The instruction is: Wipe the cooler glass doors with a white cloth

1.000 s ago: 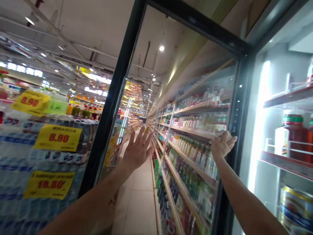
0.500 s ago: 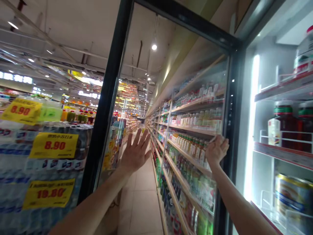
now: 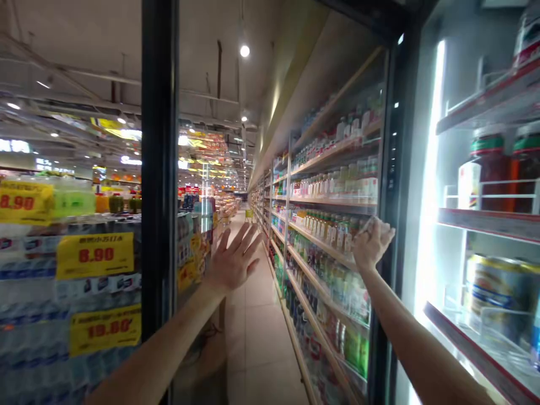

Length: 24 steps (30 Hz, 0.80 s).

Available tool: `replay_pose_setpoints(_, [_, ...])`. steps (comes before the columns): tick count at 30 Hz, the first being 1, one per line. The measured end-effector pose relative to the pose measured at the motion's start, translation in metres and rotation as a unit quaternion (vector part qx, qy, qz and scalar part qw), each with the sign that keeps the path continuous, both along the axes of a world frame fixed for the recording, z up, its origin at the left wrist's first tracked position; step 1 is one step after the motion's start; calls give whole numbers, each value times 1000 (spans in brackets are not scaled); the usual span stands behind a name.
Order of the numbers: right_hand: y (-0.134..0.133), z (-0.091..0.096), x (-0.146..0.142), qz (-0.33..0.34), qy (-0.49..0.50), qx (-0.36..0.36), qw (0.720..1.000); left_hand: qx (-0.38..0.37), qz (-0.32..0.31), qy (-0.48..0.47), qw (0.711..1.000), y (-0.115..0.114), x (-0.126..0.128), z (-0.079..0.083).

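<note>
The open glass door [image 3: 159,169] of a lit cooler stands in front of me, its black frame upright at the left and along the cooler side. My left hand [image 3: 236,256] is raised with its fingers spread, palm toward the glass; whether it touches the pane I cannot tell. My right hand [image 3: 373,242] is closed at the pane's right edge, beside the black frame. A thin pale cloth [image 3: 368,224] shows above its knuckles, mostly hidden by the fingers.
To the right, cooler shelves [image 3: 489,222] carry green-capped bottles [image 3: 489,163] and gold cans [image 3: 495,281]. Through or in the glass, shelves of drinks line a tiled aisle [image 3: 257,315]. At the left stand stacked bottle packs with yellow price signs [image 3: 96,255].
My view has shifted, and the door's left frame now looks more upright and further left. Both hands stay at about the same places in the picture, with the right still closed.
</note>
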State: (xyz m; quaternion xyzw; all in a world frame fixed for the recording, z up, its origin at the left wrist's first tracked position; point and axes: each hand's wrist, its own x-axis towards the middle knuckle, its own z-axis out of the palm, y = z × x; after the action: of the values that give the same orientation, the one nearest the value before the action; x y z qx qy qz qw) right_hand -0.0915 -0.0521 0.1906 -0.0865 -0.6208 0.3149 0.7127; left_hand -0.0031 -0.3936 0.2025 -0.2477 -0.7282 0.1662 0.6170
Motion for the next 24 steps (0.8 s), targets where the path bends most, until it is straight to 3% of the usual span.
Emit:
replay_pose_setpoints(1, [-9,-3,1,9,5,16,1000,3,0,-1,1000,0,0,0])
replay_pose_setpoints(3, [-45,-14,7,34,9,122,992,6,-1,-2,1000,1,-1,-1])
replay_pose_setpoints(5, [-80,-28,14,56,12,279,959,14,-2,0,1000,2,-3,-3])
replay_pose_setpoints(7, [-91,-38,18,61,13,389,919,35,0,3,999,4,-2,-7])
replay_pose_setpoints(8, [-85,-40,18,57,4,390,919,46,1,4,999,6,-2,-9])
replay_pose_setpoints(9, [-73,-41,17,49,-12,339,939,55,2,5,998,7,-1,-12])
replay_pose_setpoints(11, [-40,-38,12,26,-48,155,986,60,-1,1,998,10,0,-16])
replay_pose_setpoints(13, [-22,-33,9,7,-65,5,998,56,-7,-7,998,11,0,-18])
replay_pose_setpoints(14, [-24,-33,10,3,-62,-19,998,56,-8,-9,998,11,0,-17])
replay_pose_setpoints(15, [-35,-34,13,3,-54,-3,999,55,-9,-8,998,10,-1,-17])
replay_pose_setpoints(17, [-74,-43,23,21,-34,125,991,52,-8,1,999,9,-3,-14])
replay_pose_setpoints(19, [-114,-57,33,48,-16,300,953,49,-7,11,999,7,-4,-14])
replay_pose_setpoints(21, [-132,-69,36,63,-3,402,913,51,-5,10,999,5,-4,-20])
replay_pose_setpoints(22, [-128,-73,34,61,2,408,911,52,-5,7,999,5,-3,-26])
replay_pose_setpoints(24, [-100,-75,26,41,-5,317,948,59,-6,-2,998,5,-1,-42])
